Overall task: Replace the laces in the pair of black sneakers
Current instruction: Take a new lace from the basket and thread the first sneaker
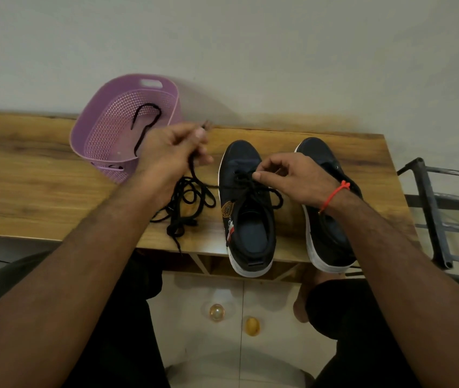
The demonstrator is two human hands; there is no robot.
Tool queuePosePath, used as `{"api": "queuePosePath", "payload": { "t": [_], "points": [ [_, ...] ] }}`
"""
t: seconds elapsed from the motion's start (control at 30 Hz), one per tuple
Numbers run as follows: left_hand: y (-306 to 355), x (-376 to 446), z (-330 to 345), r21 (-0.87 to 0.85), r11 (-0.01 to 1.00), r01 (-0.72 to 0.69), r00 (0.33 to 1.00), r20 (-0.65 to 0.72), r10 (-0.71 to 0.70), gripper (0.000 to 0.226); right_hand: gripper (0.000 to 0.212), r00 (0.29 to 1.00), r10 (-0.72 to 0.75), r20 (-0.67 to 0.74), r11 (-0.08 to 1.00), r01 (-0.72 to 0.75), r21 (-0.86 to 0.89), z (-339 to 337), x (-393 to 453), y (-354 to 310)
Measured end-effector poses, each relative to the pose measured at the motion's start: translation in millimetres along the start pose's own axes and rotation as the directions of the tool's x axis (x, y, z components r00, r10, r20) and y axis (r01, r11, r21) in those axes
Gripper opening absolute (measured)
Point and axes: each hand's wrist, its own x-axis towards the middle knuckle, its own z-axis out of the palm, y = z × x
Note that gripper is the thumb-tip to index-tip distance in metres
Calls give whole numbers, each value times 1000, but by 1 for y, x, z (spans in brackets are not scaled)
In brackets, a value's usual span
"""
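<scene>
Desk [40, 175]: carries both sneakers and a loose lace tangle [186, 200].
Basket [116, 121]: holds one black lace [145, 121].
Left sneaker [246, 208]: partly laced near the toe.
Right sneaker [326, 242]: apparently unlaced.
Left hand [166, 152]: grips the lace end.
Right hand [292, 177]: pinches lace at an eyelet.

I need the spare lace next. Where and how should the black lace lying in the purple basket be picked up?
Pinch the black lace at its curved top loop, coming straight down through the open top of the purple perforated plastic basket. The loop arches clear of the basket floor's middle, away from the walls, so fingers can likely close across it; its lower end runs behind the left hand.
</scene>
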Motion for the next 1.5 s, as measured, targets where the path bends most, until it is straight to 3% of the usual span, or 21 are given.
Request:
{"api": "queuePosePath", "payload": {
  "t": [0.1,0.2,0.3,0.77,0.97,1.23,1.5],
  "points": [
    [-11,-11,15,293,950,-106,982,184,53,16,22,999,-16,42,1000,17,-21,0,-1,-2],
    [-23,-14,22,546,808,-220,964,251,93,8,21,998,10,59,999,-7,-50,2,1,-1],
    [-27,-16,26,668,693,-270,955,277,105,5,16,998,29,55,999,-28,-25,2,1,-1],
    [-31,-18,35,768,566,-299,953,272,134,8,20,997,77,13,992,-78,102,9,1,-2],
    [-33,-18,37,764,570,-303,952,269,145,9,19,996,85,18,989,-86,122,9,1,-1],
    [-35,-15,38,710,649,-272,957,270,107,6,16,993,103,50,983,-109,149,6,-1,-2],
    [-39,-12,36,689,670,-278,954,282,105,7,14,980,131,150,968,-159,194,1,-3,-3]
  ]
}}
